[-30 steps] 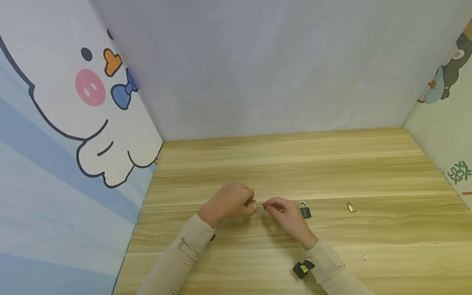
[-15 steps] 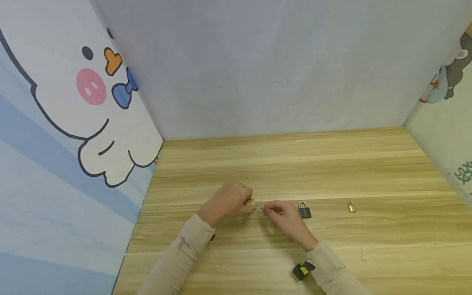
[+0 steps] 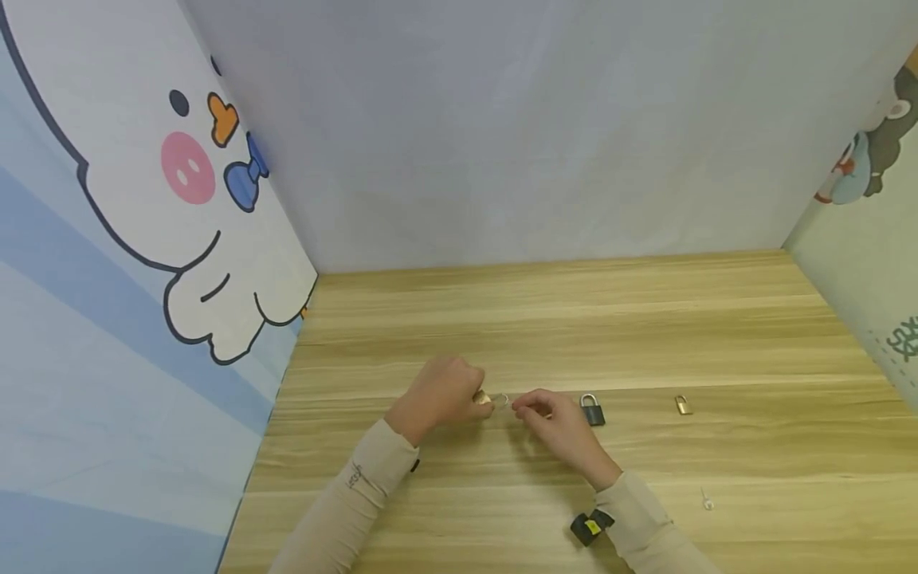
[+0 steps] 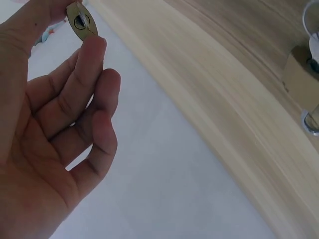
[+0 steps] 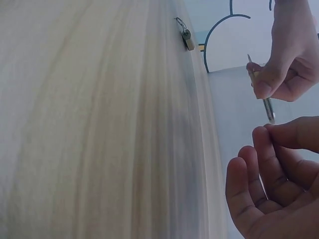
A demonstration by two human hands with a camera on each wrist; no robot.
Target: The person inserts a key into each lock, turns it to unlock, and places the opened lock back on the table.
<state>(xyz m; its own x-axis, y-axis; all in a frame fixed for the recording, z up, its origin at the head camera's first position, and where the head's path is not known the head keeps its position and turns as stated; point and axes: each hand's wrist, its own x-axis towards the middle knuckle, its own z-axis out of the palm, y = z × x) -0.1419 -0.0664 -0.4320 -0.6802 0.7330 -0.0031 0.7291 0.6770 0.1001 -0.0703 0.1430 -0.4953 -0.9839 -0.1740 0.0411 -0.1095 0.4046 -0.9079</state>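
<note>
My left hand (image 3: 443, 395) pinches a small brass padlock (image 3: 482, 398) between thumb and index finger, raised over the table. Its thin silver shackle (image 3: 504, 399) points toward my right hand (image 3: 559, 422). In the left wrist view the narrow end of the padlock (image 4: 81, 21) shows at my fingertips, with a thin metal piece standing out of it. The right thumb and index fingertips (image 5: 263, 133) are close together beside the shackle's end, the other fingers loosely bent. A narrow gap shows between them and the shackle in the head view.
To the right lie a dark grey padlock (image 3: 592, 410), a smaller brass padlock (image 3: 684, 405) and a small key (image 3: 707, 501). A brass-coloured block with a metal loop (image 4: 300, 74) rests on the wooden table (image 3: 574, 319). Grey and cartoon-printed panels stand around the table.
The brass padlock has tilted in my left hand, and its shackle has come away from my right fingertips. My left hand has shifted slightly left; the right hand has barely moved.
</note>
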